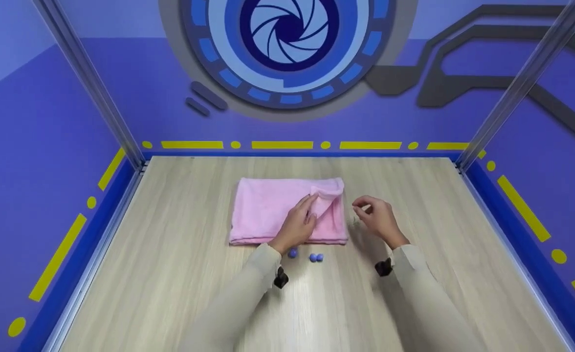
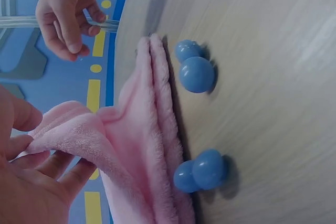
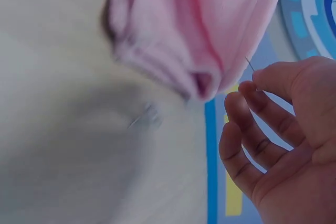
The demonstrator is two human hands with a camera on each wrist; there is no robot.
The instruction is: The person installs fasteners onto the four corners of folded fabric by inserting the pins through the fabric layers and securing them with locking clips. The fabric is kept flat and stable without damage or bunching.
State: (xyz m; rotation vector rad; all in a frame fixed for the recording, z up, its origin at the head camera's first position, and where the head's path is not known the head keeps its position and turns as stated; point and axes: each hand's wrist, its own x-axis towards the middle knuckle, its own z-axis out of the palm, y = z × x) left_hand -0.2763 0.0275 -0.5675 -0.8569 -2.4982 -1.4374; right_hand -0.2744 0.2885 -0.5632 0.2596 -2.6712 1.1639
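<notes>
A folded pink plush towel [image 1: 263, 205] lies on the table. My left hand [image 1: 297, 222] pinches the lifted upper layer near the right end, fingers under the fabric in the left wrist view. To the right of the towel, my right hand [image 1: 378, 220] is held raised, apart from the fabric. Between its thumb and index finger it pinches a thin, needle-like pin [image 3: 250, 64]. In front of the towel sit shiny blue balls [image 2: 197, 74] in two touching pairs, one pair partly behind my left wrist in the head view.
Small, blurred metallic pieces [image 3: 147, 116] lie on the tabletop [image 1: 170, 274] right of the towel. Blue walls [image 1: 121, 98] with metal corner posts [image 1: 522, 83] enclose the back and sides.
</notes>
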